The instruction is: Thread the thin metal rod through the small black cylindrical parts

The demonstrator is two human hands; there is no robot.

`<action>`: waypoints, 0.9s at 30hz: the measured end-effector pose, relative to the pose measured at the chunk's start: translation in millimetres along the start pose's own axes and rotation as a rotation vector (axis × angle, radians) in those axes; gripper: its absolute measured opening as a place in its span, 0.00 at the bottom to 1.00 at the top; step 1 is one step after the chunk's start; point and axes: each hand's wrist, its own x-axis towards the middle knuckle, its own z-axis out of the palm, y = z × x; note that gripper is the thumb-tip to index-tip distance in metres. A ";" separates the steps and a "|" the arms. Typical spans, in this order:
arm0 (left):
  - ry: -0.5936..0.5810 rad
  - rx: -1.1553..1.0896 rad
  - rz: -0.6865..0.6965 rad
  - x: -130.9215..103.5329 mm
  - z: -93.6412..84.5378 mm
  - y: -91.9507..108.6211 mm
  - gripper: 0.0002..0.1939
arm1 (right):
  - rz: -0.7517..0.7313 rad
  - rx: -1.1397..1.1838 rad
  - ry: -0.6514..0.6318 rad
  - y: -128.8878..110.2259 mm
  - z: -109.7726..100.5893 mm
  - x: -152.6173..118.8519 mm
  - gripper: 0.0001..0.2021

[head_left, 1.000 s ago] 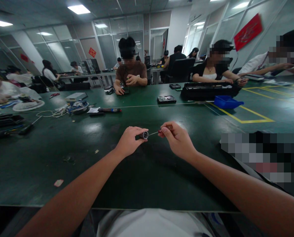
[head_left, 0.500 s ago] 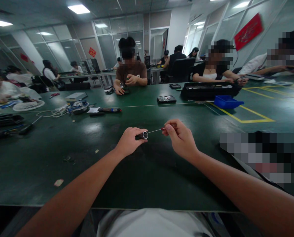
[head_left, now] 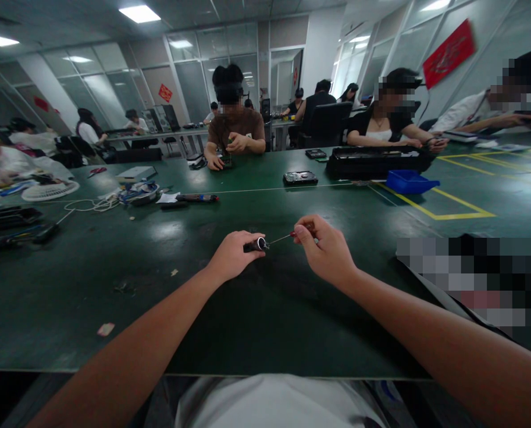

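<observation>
My left hand [head_left: 231, 255] is closed round a short dark cylinder [head_left: 252, 244] with a bright ring at its right end. I cannot make out what kind of device it is. A small piece [head_left: 266, 245] sticks out of that open end. My right hand [head_left: 325, 246] pinches the red handle of a thin screwdriver [head_left: 282, 238]. Its metal shaft points left, and the tip is at the small piece by the ring. Whether it touches is too small to tell. Both hands are just above the green table [head_left: 265, 333].
Across the table a person in a brown top [head_left: 236, 131] handles a small part. A hard drive [head_left: 300, 178], a blue tray [head_left: 410, 182] and a long black casing [head_left: 376, 163] lie toward the back. Left are cables [head_left: 138, 191], a dark pen-like tool [head_left: 198, 198] and a white grille [head_left: 50, 189].
At the cylinder's ringed end a small piece now sticks out, where the end looked filled before. The screwdriver tip has shifted slightly down with it. Both hands keep their grip.
</observation>
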 end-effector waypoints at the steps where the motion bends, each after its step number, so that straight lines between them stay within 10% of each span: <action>1: -0.001 -0.012 -0.002 -0.2 0.2 -0.2 0.20 | -0.003 -0.012 0.004 -0.3 -0.4 0.2 0.08; 11: 0.137 -0.219 -0.130 0.0 2.5 -1.3 0.20 | -0.006 -0.017 0.008 2.8 0.8 0.6 0.09; 20: 0.257 -0.888 -0.377 11.2 1.9 2.6 0.14 | -0.021 0.008 0.050 3.3 -1.7 1.9 0.09; 27: 0.029 -0.408 -0.325 32.5 -14.2 1.8 0.17 | -0.034 -0.007 0.066 0.7 -5.4 2.8 0.09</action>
